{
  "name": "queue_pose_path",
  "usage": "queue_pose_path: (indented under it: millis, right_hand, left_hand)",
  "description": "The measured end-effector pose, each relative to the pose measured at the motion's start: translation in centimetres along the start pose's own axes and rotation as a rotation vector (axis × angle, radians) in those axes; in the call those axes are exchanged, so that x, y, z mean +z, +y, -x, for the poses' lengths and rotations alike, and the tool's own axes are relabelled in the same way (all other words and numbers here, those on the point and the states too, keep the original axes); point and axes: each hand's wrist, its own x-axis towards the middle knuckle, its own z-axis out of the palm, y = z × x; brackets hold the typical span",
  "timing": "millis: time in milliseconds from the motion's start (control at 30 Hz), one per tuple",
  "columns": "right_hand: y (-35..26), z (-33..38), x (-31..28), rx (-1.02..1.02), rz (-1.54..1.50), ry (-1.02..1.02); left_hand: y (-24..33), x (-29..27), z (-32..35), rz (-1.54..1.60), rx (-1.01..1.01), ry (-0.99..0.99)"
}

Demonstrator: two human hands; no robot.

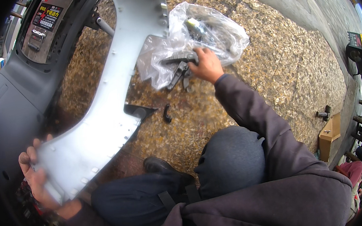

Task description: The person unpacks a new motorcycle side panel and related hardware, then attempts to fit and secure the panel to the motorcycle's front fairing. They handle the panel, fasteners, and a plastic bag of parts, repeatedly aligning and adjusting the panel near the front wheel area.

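My left hand [37, 182] is closed around the near left end of a long, curved white plastic panel [92, 127]. Small clips and tabs line the panel's edges. My right hand [208, 66] reaches to a clear plastic bag [232, 33], thumb and fingers closed at the end of a black ribbed part [175, 59] that resembles a footpeg. Below it lies another black arm-like part [177, 76]. The bag holds several small parts, blurred by the film. A small curved black piece [167, 114] rests on the ground by the panel.
At the left stands a large dark grey vehicle body [14, 99] with a black labelled battery-like box [47, 15]. The ground [288, 60] is rough, pebbly stone. To the right are an open cardboard box [330, 134], a dark metal piece [324, 113] and a parked vehicle [361, 56].
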Motion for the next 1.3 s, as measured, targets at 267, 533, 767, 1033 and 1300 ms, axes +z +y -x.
queue_pose_path:
  millis: [267,533,767,1033,1300]
  right_hand:
    - [-8.2,-5.5,1.1,-0.363,-0.09,-0.247]
    - [-8.9,-5.4,4.6,-0.515,-0.028,-0.297]
    - [-6.8,-3.6,4.5,-0.476,-0.072,-0.164]
    - [-4.3,-1.3,3.1,-0.404,-0.172,0.087]
    - [-3.6,0.4,3.0,-0.403,-0.184,0.174]
  left_hand:
    - [0.0,-0.1,-0.2,0.154,-0.033,-0.223]
    - [-0.3,0.0,-0.2,0.075,-0.017,-0.161]
    - [-1.2,0.7,-0.7,0.005,-0.034,-0.16]
    - [-2.5,0.9,-1.5,-0.012,-0.05,-0.19]
    - [-3.5,1.0,-1.4,-0.04,-0.083,-0.173]
